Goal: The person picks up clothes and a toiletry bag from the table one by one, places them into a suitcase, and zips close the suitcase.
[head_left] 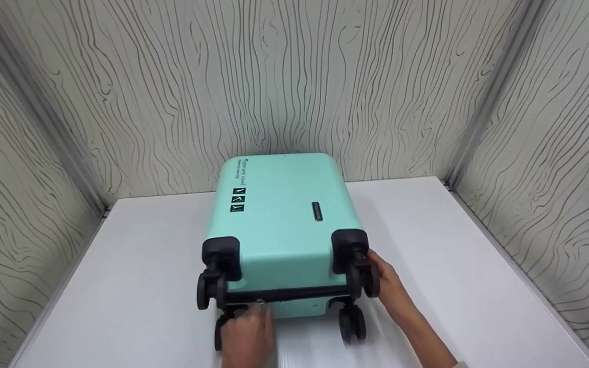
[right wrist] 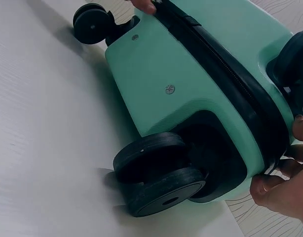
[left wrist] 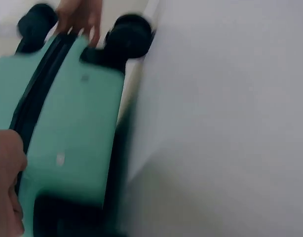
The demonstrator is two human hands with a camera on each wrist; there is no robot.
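A mint-green hard-shell suitcase [head_left: 284,204] lies flat, its wheeled end facing me. A black zipper band [head_left: 294,294] runs across that end between black caster wheels [head_left: 352,322]. My left hand [head_left: 247,335], blurred, is at the left part of this band, fingers curled, pinching what looks like the small zipper pull [head_left: 260,302]. In the left wrist view the left hand [left wrist: 6,182] shows as a fist against the band. My right hand [head_left: 387,286] grips the suitcase's right corner beside the wheels; the right wrist view shows its fingers [right wrist: 266,186] bent at the band's end.
The suitcase is on a white table [head_left: 136,286]. Wood-grain patterned panels [head_left: 172,92] stand behind and on both sides, with grey metal posts [head_left: 499,92] at the corners. Black print and a dark badge [head_left: 317,211] mark the suitcase's upper face.
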